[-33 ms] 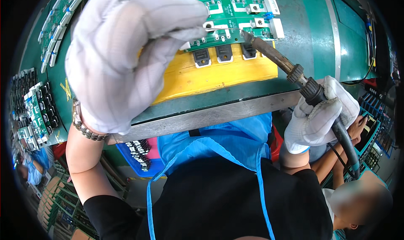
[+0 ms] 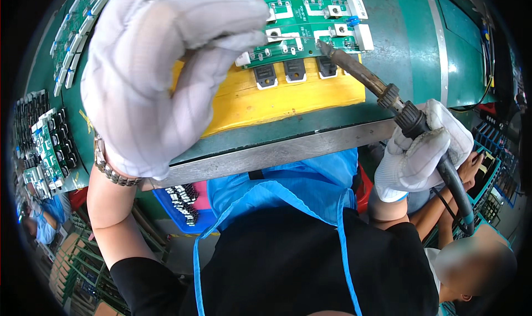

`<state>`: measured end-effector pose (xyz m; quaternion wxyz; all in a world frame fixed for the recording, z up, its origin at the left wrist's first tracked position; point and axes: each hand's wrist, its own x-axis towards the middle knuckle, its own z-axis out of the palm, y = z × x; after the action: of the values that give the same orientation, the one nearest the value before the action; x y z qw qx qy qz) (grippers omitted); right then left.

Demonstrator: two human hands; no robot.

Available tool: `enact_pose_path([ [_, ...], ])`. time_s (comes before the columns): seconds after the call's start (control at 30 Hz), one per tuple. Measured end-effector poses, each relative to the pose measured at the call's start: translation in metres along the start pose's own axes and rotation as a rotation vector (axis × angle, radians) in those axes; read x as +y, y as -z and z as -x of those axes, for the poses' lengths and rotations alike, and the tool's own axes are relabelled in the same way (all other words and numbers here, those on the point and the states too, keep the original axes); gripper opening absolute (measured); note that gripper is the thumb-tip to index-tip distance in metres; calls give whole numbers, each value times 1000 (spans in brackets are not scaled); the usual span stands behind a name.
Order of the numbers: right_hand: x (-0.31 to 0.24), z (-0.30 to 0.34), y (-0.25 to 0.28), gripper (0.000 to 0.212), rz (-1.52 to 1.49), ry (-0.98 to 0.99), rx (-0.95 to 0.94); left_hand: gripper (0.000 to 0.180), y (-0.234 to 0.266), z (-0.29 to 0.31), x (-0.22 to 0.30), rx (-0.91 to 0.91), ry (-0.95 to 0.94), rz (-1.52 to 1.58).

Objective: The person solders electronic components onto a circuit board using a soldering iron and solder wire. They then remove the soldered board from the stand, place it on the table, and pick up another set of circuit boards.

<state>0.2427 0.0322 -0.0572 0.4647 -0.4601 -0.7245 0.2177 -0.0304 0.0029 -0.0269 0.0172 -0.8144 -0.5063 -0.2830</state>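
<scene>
A green circuit board lies on a yellow block, with black flat-tabbed components along its near and far edges. My gloved left hand is closed in a pinch over the board's left end. From its fingertips a thin solder wire runs right, close above the board. My gloved right hand wraps around the handle of a soldering iron. The iron slants up and left, its tip at the pads right of the board's middle, where the wire's end also is.
More boards stand at the far left and left of the green bench. A metal strip edges its front. Below sits a blue bin of small parts. Another person's hand is at the right.
My left hand has shifted slightly left, drawing the solder wire a little with it. The right hand, the iron and the board look unmoved.
</scene>
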Motion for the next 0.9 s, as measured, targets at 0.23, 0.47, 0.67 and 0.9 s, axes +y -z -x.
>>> enact_pose_path([
  [0.23,6,1,7,35,-409,-84,116,16,3,7,-6,-22,23,5],
  [0.47,8,9,2,50,-101,-57,-74,14,5,7,-5,-53,7,-66],
  [0.67,4,8,-7,46,-106,-19,22,13,1,5,-6,-6,-55,-39],
  [0.9,6,7,-1,37,-194,17,-175,17,-3,3,0,48,-44,16],
])
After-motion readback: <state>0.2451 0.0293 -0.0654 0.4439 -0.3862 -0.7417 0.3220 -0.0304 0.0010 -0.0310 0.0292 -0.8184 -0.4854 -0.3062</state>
